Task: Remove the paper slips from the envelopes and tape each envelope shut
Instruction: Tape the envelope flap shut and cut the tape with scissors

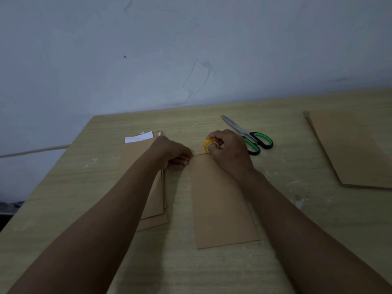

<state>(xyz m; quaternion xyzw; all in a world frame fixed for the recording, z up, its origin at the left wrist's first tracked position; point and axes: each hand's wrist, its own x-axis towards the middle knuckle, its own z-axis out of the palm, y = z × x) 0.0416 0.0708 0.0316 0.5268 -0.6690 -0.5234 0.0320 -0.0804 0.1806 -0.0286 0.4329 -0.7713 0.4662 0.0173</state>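
Note:
A brown envelope lies lengthwise on the wooden table in front of me. My right hand grips a yellow tape roll at the envelope's far end. A strip of tape runs from the roll leftward along that far edge. My left hand pinches the strip's free end at the envelope's far left corner. Under my left forearm lies a stack of brown envelopes. White paper slips lie at the far end of that stack.
Scissors with green and black handles lie just right of my right hand. More brown envelopes lie at the right edge of the table. A grey-white wall stands right behind the table. The table's left edge runs diagonally.

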